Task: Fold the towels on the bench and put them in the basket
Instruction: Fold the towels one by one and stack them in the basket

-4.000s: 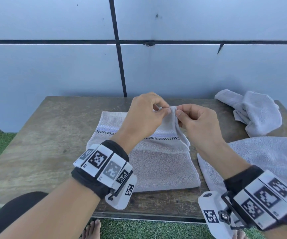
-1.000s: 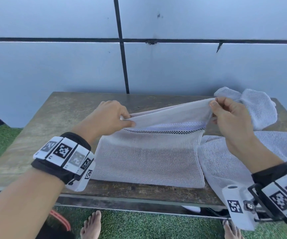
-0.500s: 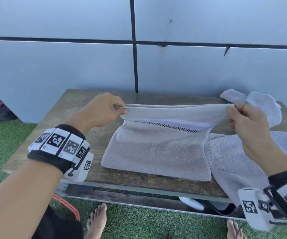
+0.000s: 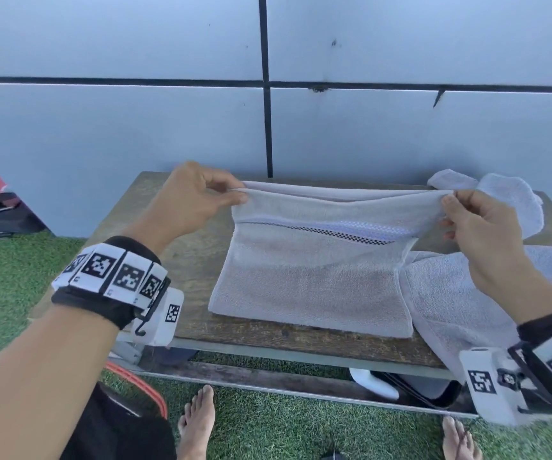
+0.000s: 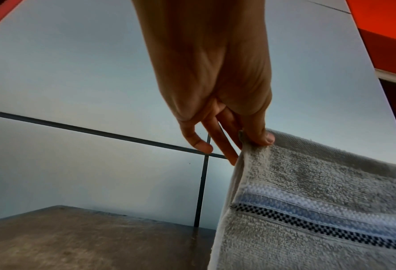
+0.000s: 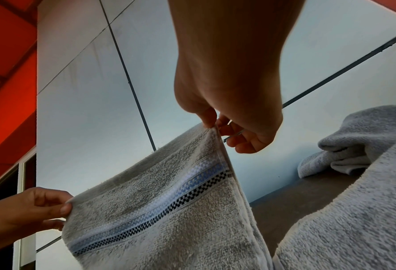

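Pinching the striped towel's [image 4: 314, 283] far-left corner, our left hand [image 4: 185, 200] has thumb and forefinger closed on the lifted edge. Its near half lies on the bench [image 4: 188, 260]. Our right hand [image 4: 480, 227] nips the opposite corner likewise, beside two loose grey towels [image 4: 460, 293].
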`<action>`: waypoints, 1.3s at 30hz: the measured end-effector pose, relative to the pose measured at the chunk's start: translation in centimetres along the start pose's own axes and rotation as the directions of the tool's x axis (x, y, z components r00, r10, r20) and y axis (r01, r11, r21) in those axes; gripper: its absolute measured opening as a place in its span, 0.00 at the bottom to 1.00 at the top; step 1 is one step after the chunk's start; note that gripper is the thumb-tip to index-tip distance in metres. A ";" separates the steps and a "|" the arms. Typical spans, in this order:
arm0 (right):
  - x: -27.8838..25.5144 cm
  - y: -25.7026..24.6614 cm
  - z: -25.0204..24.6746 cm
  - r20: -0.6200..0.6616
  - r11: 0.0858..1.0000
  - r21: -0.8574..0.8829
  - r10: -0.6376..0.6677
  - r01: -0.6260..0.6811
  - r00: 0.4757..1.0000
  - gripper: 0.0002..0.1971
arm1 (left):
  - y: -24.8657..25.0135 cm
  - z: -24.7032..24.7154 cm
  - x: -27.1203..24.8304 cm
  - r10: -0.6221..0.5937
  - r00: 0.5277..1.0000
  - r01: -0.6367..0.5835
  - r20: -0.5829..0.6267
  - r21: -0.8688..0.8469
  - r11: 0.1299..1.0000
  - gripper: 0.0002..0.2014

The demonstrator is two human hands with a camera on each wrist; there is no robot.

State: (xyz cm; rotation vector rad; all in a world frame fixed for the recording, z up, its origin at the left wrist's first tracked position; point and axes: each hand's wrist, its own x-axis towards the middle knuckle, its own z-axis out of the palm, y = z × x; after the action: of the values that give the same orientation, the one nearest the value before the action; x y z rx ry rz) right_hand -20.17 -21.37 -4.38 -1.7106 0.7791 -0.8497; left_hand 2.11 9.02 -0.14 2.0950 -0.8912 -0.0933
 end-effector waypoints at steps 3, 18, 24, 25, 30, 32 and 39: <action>-0.1 -1.1 -0.5 0.008 1.000 -0.010 -0.004 0.004 1.000 0.09 | 0.6 -1.0 -0.4 0.041 0.998 -0.050 -0.057 -0.162 0.986 0.04; 5.3 -16.4 0.7 0.039 0.986 0.152 -0.071 0.064 0.997 0.07 | 9.6 -10.5 6.7 0.149 0.965 -0.121 -0.218 0.139 0.983 0.04; 2.9 -15.4 -0.6 0.063 0.984 0.062 -0.170 0.166 0.983 0.06 | 7.9 -10.5 2.6 0.205 0.932 -0.192 -0.298 0.073 0.979 0.04; 2.0 -13.8 -0.8 0.082 0.989 0.015 -0.146 0.145 0.986 0.07 | 6.6 -9.7 1.3 0.174 0.951 -0.162 -0.255 0.066 0.985 0.04; -2.8 -4.9 -1.2 0.319 0.965 -0.261 0.110 -0.024 0.941 0.07 | 0.5 -4.9 -5.2 -0.040 0.987 0.014 0.153 0.167 0.986 0.05; -4.8 -2.2 -1.2 0.445 0.909 -0.416 0.228 -0.026 0.866 0.09 | -1.2 -3.6 -7.3 -0.146 0.933 0.070 0.330 0.231 0.970 0.06; -8.2 -1.1 -2.5 0.639 0.893 -0.446 0.275 0.056 0.718 0.08 | -3.1 -3.0 -10.5 -0.363 0.728 0.153 0.582 0.378 0.913 0.07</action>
State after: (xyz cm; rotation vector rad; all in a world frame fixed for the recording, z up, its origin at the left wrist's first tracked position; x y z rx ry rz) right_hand -26.58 -15.54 -4.18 -2.1456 0.5537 0.1214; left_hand -2.87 18.88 -2.91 2.5215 -1.0363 -0.9397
